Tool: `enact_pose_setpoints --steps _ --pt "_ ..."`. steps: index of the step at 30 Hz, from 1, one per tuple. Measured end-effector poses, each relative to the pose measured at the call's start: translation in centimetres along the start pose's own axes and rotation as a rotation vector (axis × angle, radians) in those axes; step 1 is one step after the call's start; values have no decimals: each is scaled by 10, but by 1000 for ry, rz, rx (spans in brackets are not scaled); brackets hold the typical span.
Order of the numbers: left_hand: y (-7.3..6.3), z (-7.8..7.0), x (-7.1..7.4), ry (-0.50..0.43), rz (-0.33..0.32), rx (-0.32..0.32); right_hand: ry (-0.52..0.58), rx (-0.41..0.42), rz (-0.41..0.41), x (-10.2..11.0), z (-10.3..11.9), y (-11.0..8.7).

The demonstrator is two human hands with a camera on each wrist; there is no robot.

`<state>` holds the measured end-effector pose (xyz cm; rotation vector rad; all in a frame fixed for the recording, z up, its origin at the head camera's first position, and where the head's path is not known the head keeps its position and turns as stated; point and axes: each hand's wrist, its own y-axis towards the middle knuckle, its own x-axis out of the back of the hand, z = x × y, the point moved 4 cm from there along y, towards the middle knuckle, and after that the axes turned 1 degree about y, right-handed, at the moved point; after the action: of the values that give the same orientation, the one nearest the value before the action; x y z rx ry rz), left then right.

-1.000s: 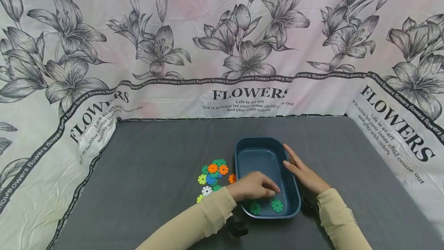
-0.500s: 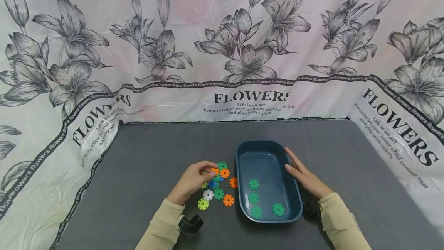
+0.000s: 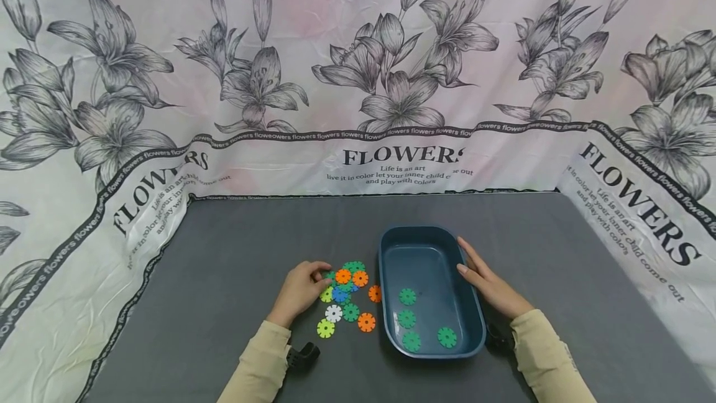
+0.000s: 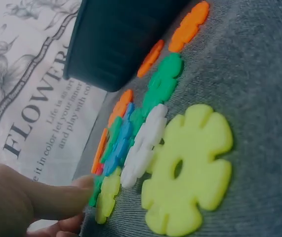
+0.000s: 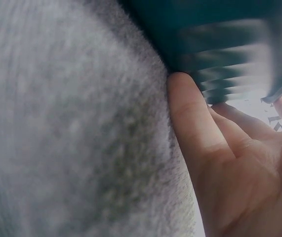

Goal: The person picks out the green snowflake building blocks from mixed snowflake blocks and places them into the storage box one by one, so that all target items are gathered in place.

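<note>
At the left edge of a loose pile of notched plastic discs, my left hand [image 3: 301, 290] pinches a green disc [image 3: 330, 277] between thumb and fingers. The left wrist view shows the thumb against this green disc [image 4: 95, 191], its far side hidden. Around it lie an orange disc [image 3: 343, 276], a blue disc [image 3: 339, 295], a white disc [image 3: 333, 313] and yellow-green discs [image 3: 325, 328]. My right hand [image 3: 495, 285] rests with extended fingers along the right side of a blue tray [image 3: 427, 254]. Several green discs [image 3: 447, 337] lie flat inside it.
Two orange discs [image 3: 366, 322] lie between the pile and the tray, one close to the tray's left wall. Grey cloth [image 3: 252, 235] covers the table. A flower-printed curtain [image 3: 403, 166] borders it at the back and sides.
From inside the tray, my left hand has moved left to the pile and now pinches a green disc. More green discs show in the tray. My right hand stays at the tray's side.
</note>
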<state>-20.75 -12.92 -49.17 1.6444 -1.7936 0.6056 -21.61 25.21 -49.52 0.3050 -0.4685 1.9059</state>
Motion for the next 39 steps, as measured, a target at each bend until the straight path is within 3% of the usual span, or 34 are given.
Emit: enact_pose_setpoints --steps 3,6,24,27,34,39 --pt "0 -2 -2 55 13 -34 5 -7 -6 0 0 0" --pt "-1 -3 -4 58 8 -22 -3 -17 -12 0 -1 0" --pt "-5 1 5 -139 -132 51 -6 6 -11 0 1 0" --pt "-5 -2 8 -219 -128 83 -7 9 -10 0 1 0" --pt "-3 -7 8 -567 -44 227 -9 15 -10 0 2 0" --pt "1 -19 9 -660 18 270 -9 9 -12 0 0 1"
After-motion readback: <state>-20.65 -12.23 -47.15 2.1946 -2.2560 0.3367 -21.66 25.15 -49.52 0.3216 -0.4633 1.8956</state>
